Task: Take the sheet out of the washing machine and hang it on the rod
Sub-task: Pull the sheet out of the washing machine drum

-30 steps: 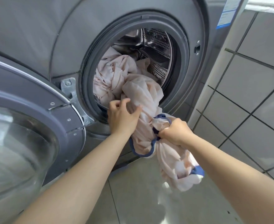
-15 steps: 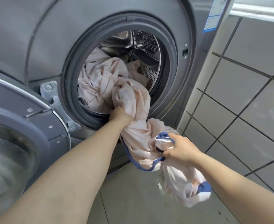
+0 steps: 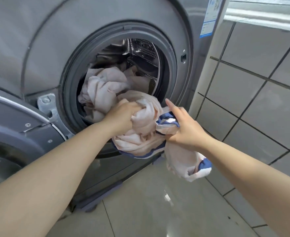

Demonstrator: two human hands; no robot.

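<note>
A pale pink sheet (image 3: 105,86) with a blue edge lies bunched in the drum of the grey washing machine (image 3: 89,40) and spills out over the door opening. My left hand (image 3: 123,115) grips a fistful of the sheet at the lower rim of the opening. My right hand (image 3: 183,129) holds a fold with the blue edge just outside the opening, its forefinger pointing up. A tail of the sheet hangs down below my right hand. No rod is in view.
The machine's round door (image 3: 12,134) stands open at the left, by my left forearm. A grey tiled wall (image 3: 253,93) rises to the right of the machine. Glossy floor tiles (image 3: 158,202) lie below.
My left hand has gone from reaching into the opening to gripping a bunch of sheet at the rim. More sheet has come out. My right hand has risen towards the opening.
</note>
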